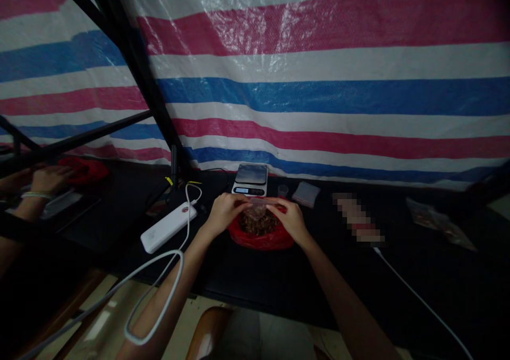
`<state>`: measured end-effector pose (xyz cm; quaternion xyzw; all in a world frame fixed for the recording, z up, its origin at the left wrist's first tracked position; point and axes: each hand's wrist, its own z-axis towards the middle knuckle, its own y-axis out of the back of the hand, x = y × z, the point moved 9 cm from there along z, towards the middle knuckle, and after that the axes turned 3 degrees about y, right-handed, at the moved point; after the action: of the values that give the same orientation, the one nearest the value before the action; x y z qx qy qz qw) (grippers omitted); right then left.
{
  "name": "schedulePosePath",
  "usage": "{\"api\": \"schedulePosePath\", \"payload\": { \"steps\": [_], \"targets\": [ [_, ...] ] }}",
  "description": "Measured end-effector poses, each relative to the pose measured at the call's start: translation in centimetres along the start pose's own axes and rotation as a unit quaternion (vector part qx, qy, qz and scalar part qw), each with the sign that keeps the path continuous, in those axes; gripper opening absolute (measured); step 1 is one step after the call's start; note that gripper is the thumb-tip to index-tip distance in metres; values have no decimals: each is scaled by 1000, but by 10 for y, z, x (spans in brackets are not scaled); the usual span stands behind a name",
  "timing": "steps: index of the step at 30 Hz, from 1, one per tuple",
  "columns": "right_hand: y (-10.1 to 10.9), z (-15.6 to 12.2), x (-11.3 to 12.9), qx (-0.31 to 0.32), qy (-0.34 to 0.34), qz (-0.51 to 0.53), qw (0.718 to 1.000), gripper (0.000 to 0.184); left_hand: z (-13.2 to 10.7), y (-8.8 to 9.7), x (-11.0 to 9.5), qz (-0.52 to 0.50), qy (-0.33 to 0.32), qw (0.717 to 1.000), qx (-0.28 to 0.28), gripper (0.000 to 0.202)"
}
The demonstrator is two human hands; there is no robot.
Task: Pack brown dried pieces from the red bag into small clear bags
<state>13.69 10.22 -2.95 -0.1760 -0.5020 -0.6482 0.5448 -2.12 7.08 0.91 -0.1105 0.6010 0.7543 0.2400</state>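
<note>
My left hand (pixel 225 210) and my right hand (pixel 290 217) pinch the top edge of a small clear plastic bag (pixel 260 207), one at each end. They hold it over a red plastic bag (pixel 261 238) full of dark brown pieces. Both hands have their fingers closed on the clear bag's rim. A small digital scale (pixel 250 179) stands just behind the hands on the black table (pixel 303 275).
A white power bank (pixel 167 227) with a looping white cable lies to the left. A small clear cup (pixel 282 190) and a stack of clear bags (pixel 306 193) sit right of the scale. Another person's hand (pixel 48 179) rests at far left near a red bag (pixel 85 169). A striped tarp hangs behind.
</note>
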Motion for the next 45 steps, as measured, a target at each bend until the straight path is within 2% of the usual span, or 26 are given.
{"api": "schedulePosePath", "payload": {
  "steps": [4,11,19,26,32,35,40,45],
  "targets": [
    [4,-1,-5,-13,-11,-30,999,18,2,3,2,-1,16,1000,-15,21],
    [2,0,4,-16,18,2,1000,17,0,10,7,-30,41,997,-63,21],
    [6,1,-1,-34,25,28,999,16,1,-1,4,-2,11,1000,-6,23],
    [12,2,6,-67,42,-9,997,13,0,1,6,3,23,999,-31,24],
    [10,3,-5,-73,29,20,997,19,-3,1,4,-33,18,999,-39,24],
    [6,2,-8,-61,28,37,997,13,-3,0,3,-36,16,999,-35,25],
    [12,2,-4,-78,36,36,996,9,-2,-2,4,-40,25,998,-31,28],
    [13,3,2,-76,51,20,996,8,-1,-6,4,-28,8,1000,-1,25]
  ]
}}
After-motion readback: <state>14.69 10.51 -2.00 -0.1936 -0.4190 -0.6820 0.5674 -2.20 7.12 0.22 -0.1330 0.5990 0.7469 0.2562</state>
